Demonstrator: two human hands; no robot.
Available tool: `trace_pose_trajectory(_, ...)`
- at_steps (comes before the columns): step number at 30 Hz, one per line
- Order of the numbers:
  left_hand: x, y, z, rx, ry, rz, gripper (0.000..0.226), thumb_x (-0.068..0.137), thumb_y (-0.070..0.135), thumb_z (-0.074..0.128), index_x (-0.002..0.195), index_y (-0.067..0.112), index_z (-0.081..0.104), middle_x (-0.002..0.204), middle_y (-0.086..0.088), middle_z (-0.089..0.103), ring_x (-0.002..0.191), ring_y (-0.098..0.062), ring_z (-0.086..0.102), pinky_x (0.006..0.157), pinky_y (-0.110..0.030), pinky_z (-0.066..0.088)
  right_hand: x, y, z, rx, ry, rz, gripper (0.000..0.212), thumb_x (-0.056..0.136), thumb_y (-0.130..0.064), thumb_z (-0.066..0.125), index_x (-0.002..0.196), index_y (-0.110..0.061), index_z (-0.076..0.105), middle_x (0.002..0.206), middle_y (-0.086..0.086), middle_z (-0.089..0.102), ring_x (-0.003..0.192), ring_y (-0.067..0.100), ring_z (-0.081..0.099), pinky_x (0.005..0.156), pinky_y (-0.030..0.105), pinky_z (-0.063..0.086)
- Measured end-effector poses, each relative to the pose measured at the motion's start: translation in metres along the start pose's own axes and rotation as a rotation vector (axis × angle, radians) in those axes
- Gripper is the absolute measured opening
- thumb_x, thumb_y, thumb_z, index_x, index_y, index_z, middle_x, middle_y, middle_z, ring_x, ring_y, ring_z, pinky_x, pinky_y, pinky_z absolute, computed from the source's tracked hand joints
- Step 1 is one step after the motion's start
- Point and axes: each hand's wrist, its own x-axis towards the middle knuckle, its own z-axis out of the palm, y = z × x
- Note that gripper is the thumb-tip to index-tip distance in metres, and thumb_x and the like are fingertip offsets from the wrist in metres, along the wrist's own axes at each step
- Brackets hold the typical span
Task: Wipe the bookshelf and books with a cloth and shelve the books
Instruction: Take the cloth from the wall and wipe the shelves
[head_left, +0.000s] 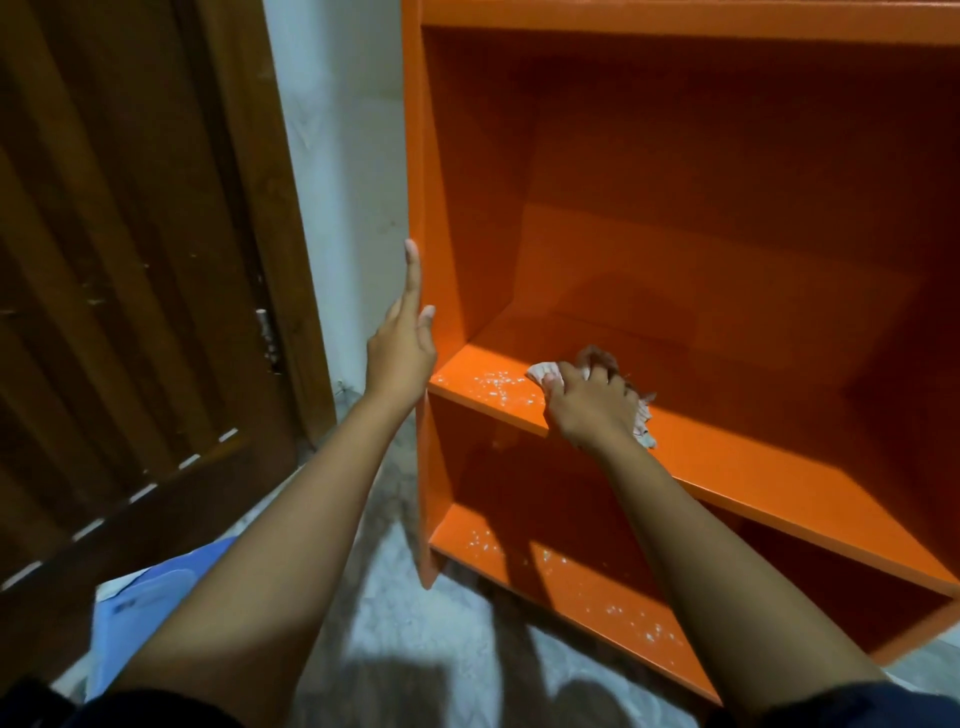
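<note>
Head view. Looking down and forward into an orange bookshelf (415, 156), standing upright on the floor (415, 649), long axis vertical, open front turned toward the camera. Inside, a middle board (779, 470), long axis running from near left to far right, sloping toward the lower right of the picture. Below it, a bottom board (478, 545) lying the same way.

Right grip (589, 405) planted on the middle board near its left end, fingers curled and clamped on a pale cloth (543, 373). Cloth bunched under the palm, long axis roughly along the board's front edge. One wad poking out leftward past the thumb, the other end trailing out by the wrist and hanging just over the front edge. Just left of the wad, a scatter of white specks (496, 385) on the board. Similar white flecks (597, 587) across the bottom board.

Left grip (402, 358) apart and holding nothing, fingers straight and pointing up, laid against the front edge of the left side panel, from the level of the middle board upward.

Left of the bookshelf, a strip of pale wall (343, 156), then a dark brown wooden door (130, 260). At lower left, part of a blue plastic thing (150, 592) low by the floor, kind not clear.
</note>
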Motion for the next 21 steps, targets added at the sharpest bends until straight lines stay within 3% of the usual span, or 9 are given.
trace_pose_trajectory(4,0.001,-0.001,-0.005,-0.036,-0.061,0.001,0.067,0.101,0.025,0.035,0.136,0.040,-0.020,0.077,-0.019,0.058,0.056,-0.023,0.053,0.050,-0.032,0.046,0.018,-0.026,0.004,0.015,-0.040,-0.133,0.045,0.100,-0.044,0.020,0.140,-0.029,0.035,0.151,0.013,0.028,0.133,0.035,0.029,0.106,0.046,0.022)
trace_pose_trajectory(7,0.002,-0.004,-0.008,-0.055,-0.085,0.011,0.067,0.101,0.025,0.035,0.139,0.039,-0.019,0.075,-0.021,0.059,0.057,-0.026,0.055,0.050,-0.033,0.046,0.029,-0.044,0.007,0.035,-0.067,-0.233,0.043,0.101,-0.044,0.022,0.141,-0.034,0.034,0.153,0.009,0.026,0.135,0.033,0.030,0.106,0.045,0.024)
trace_pose_trajectory(11,0.002,-0.005,-0.008,-0.059,-0.104,0.011,0.067,0.101,0.027,0.035,0.137,0.041,-0.019,0.092,-0.017,0.063,0.065,-0.027,0.061,0.061,-0.036,0.054,0.033,-0.057,0.014,0.032,-0.055,-0.385,0.043,0.100,-0.044,0.029,0.141,-0.032,0.036,0.154,0.004,0.025,0.133,0.032,0.033,0.104,0.042,0.027)
trace_pose_trajectory(15,0.001,-0.002,-0.009,-0.061,-0.119,-0.008,0.066,0.101,0.027,0.034,0.138,0.040,-0.020,0.096,-0.013,0.062,0.066,-0.024,0.061,0.060,-0.030,0.054,0.028,-0.059,0.017,0.089,-0.040,-0.526,0.041,0.100,-0.038,0.035,0.137,-0.026,0.045,0.150,0.003,0.034,0.130,0.030,0.036,0.103,0.040,0.030)
trace_pose_trajectory(18,0.000,0.000,-0.010,-0.041,-0.111,-0.030,0.067,0.101,0.026,0.035,0.137,0.041,-0.020,0.085,-0.014,0.060,0.059,-0.022,0.057,0.055,-0.030,0.052,0.020,-0.057,0.016,0.166,-0.016,-0.626,0.036,0.100,-0.031,0.040,0.131,-0.020,0.053,0.141,0.005,0.045,0.127,0.027,0.042,0.099,0.034,0.031)
trace_pose_trajectory(21,-0.001,0.003,-0.011,-0.024,-0.112,-0.033,0.068,0.101,0.024,0.036,0.143,0.036,-0.017,0.071,-0.008,0.052,0.051,-0.015,0.048,0.047,-0.020,0.038,0.009,-0.051,0.013,0.258,-0.008,-0.693,0.031,0.099,-0.026,0.045,0.124,-0.015,0.059,0.129,0.006,0.054,0.121,0.023,0.047,0.085,0.027,0.031)
